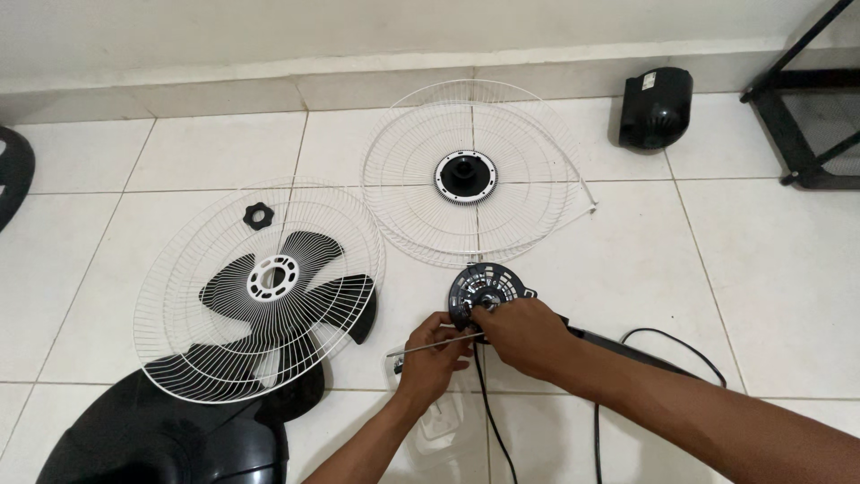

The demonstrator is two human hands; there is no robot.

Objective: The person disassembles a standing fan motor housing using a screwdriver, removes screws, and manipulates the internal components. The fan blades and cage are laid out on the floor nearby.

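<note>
Head view, left to right: a black round base (161,439) lies at the lower left on the white tiled floor (761,269). Partly over it rests a white wire fan guard (179,296), and the black fan blade (313,296) shows through its wires. A small black lock nut (258,215) sits on the upper part of this guard. Further right and nearer the wall lies a second white wire guard (528,197) with a black hub ring at its centre. Below it, the left hand (430,358) is closed around a thin metal rod (430,342), which lies nearly level and points left. Just beside it, the right hand (528,336) presses its fingertips against the round black motor face (484,289), fingers curled; whether they pinch a small part cannot be determined. A black power cord (488,421) runs down from the motor between the forearms. A black rear motor cover (656,108) stands by the wall, and a black frame (806,134) occupies the upper right corner.
</note>
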